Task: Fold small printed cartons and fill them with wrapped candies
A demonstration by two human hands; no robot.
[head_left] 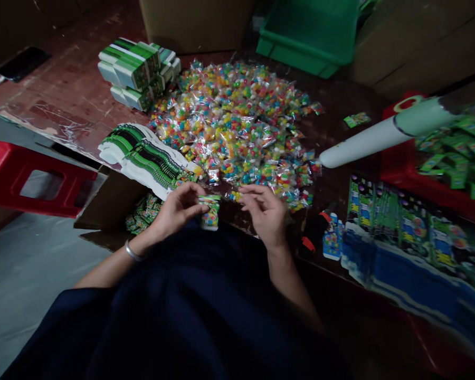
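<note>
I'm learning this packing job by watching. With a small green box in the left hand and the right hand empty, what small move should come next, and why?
Probably the right hand should reach forward and pick one candy packet from the pile. It is empty and open, close to the pile's near edge, while the left hand holds the small green box by its top, apparently ready for filling.

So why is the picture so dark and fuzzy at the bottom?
Head view: dim light, so the dark clothing shows no detail; the left hand holding a candy packet looks soft; the edges bend and smear, like the white tube; glare shines on plastic wrap.
</note>
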